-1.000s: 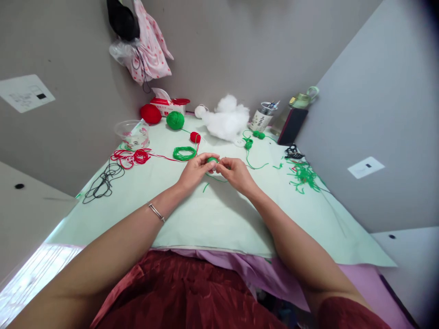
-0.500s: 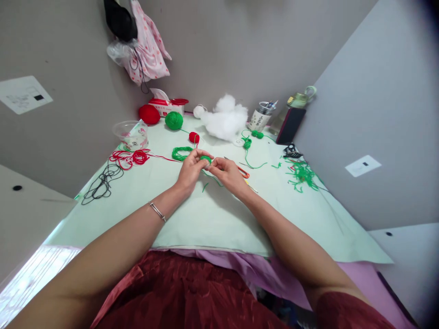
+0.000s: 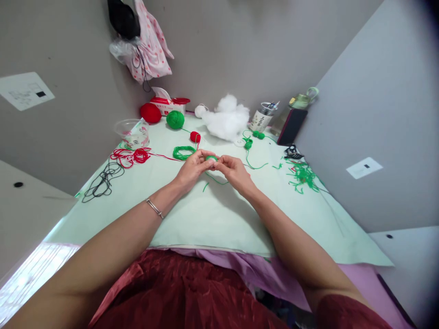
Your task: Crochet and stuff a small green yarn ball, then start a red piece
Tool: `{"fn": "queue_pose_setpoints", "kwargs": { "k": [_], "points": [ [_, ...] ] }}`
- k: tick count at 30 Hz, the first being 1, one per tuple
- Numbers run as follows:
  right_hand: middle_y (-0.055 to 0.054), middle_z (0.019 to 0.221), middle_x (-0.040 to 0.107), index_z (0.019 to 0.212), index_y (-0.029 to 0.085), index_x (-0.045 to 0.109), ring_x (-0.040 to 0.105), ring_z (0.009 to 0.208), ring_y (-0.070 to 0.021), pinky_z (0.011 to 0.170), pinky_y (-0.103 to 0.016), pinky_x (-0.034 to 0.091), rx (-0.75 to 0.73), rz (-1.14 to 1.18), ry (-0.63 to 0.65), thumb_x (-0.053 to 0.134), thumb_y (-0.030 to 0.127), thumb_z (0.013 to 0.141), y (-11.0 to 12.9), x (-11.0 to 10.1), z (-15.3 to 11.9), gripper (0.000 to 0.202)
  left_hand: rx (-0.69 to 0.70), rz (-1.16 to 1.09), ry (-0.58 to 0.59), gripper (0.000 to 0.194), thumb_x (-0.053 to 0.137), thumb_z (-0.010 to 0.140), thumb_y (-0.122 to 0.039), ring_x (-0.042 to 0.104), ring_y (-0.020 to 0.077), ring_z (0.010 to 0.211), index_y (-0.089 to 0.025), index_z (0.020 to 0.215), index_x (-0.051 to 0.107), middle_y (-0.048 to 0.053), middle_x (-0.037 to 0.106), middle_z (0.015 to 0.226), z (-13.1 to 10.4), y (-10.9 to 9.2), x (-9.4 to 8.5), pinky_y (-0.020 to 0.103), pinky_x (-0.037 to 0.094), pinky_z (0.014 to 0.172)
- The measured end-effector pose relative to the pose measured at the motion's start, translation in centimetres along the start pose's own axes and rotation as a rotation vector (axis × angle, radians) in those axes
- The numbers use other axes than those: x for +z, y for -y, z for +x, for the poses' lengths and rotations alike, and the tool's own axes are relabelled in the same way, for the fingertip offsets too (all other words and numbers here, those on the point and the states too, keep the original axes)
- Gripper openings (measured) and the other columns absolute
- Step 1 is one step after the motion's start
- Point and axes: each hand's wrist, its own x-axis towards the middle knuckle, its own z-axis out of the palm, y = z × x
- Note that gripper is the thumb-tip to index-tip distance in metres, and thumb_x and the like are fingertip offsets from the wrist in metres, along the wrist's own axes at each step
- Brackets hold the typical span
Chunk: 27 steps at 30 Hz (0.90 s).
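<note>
Between my two hands is a small green yarn piece point(image 3: 211, 158), mostly hidden by fingers. My left hand point(image 3: 192, 171) is closed around its left side, thumb on top. At its right edge my right hand point(image 3: 236, 172) pinches with thumb and fingertips; whether a tool is also in that grip I cannot make out. A green yarn tail point(image 3: 217, 181) trails below onto the table. Just beyond my left hand lie a loose green yarn coil point(image 3: 183, 153) and a small red yarn ball point(image 3: 195, 136).
White stuffing point(image 3: 226, 119) is heaped at the back, beside a pen holder point(image 3: 261, 118). Green point(image 3: 175, 119) and red point(image 3: 151, 113) yarn balls sit at the back left. Red yarn point(image 3: 139, 156) and black cord point(image 3: 103, 183) lie left. Green scraps point(image 3: 303, 177) and black scissors point(image 3: 293, 152) lie right.
Both hands have shifted slightly right with the green piece. My right hand now covers the orange tool that showed beside it. The fingers are closer together over the piece.
</note>
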Motion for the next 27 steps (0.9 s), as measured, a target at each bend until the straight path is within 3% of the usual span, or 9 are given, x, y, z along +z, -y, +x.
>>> {"fn": "queue_pose_setpoints", "kwargs": {
  "k": [5, 9, 15, 21, 24, 27],
  "points": [
    [0.002, 0.063, 0.054, 0.07, 0.021, 0.056, 0.043, 0.061, -0.0146, 0.058, -0.028, 0.03, -0.032, -0.088, 0.019, 0.054, 0.03, 0.081, 0.6, 1.0, -0.6, 0.014, 0.079, 0.093, -0.15, 0.019, 0.069, 0.071, -0.009, 0.058, 0.012, 0.068, -0.02, 0.084, 0.061, -0.003, 0.065, 0.075, 0.2, 0.8, 0.3, 0.025, 0.047, 0.067],
    [0.003, 0.059, 0.052, 0.067, 0.022, 0.051, 0.042, 0.058, -0.0144, 0.057, -0.028, 0.028, -0.021, -0.148, -0.029, 0.056, 0.028, 0.08, 0.4, 1.7, -0.4, 0.015, 0.082, 0.088, -0.209, 0.019, 0.065, 0.07, -0.008, 0.059, 0.0128, 0.069, -0.021, 0.079, 0.056, -0.003, 0.066, 0.077, 0.3, 1.2, 0.4, 0.025, 0.047, 0.067],
    [0.005, 0.054, 0.048, 0.067, 0.022, 0.051, 0.038, 0.057, -0.0133, 0.056, -0.027, 0.023, 0.006, -0.166, -0.091, 0.064, 0.035, 0.081, -0.5, 1.3, 0.2, 0.023, -0.018, -0.02, -0.12, 0.017, 0.066, 0.075, -0.015, 0.069, 0.016, 0.077, -0.021, 0.08, 0.051, -0.002, 0.07, 0.077, -0.1, 0.9, 0.4, 0.031, 0.055, 0.075],
    [0.005, 0.055, 0.047, 0.067, 0.022, 0.051, 0.032, 0.053, -0.0112, 0.052, -0.027, 0.022, 0.053, -0.068, -0.063, 0.066, 0.052, 0.078, -0.6, -0.1, 0.7, 0.036, -0.049, -0.058, 0.0, 0.027, 0.078, 0.08, -0.026, 0.073, 0.0159, 0.08, -0.02, 0.091, 0.054, -0.001, 0.071, 0.076, -0.2, 0.5, 0.2, 0.037, 0.057, 0.09],
    [0.005, 0.056, 0.044, 0.069, 0.022, 0.053, 0.032, 0.052, -0.0109, 0.05, -0.027, 0.024, 0.066, -0.012, 0.027, 0.063, 0.055, 0.079, 0.2, -0.7, 0.4, 0.036, -0.039, -0.036, 0.006, 0.029, 0.079, 0.078, -0.022, 0.072, 0.0153, 0.073, -0.02, 0.09, 0.052, -0.002, 0.072, 0.072, 0.0, 0.5, 0.0, 0.037, 0.057, 0.085],
    [0.006, 0.056, 0.04, 0.072, 0.022, 0.055, 0.03, 0.05, -0.011, 0.049, -0.027, 0.025, 0.071, 0.005, 0.087, 0.057, 0.047, 0.083, 1.0, -0.6, -0.4, 0.028, -0.002, 0.0, -0.031, 0.03, 0.076, 0.076, -0.013, 0.068, 0.0132, 0.064, -0.021, 0.085, 0.049, -0.003, 0.072, 0.072, 0.3, 0.7, 0.2, 0.031, 0.056, 0.072]
  ]
}}
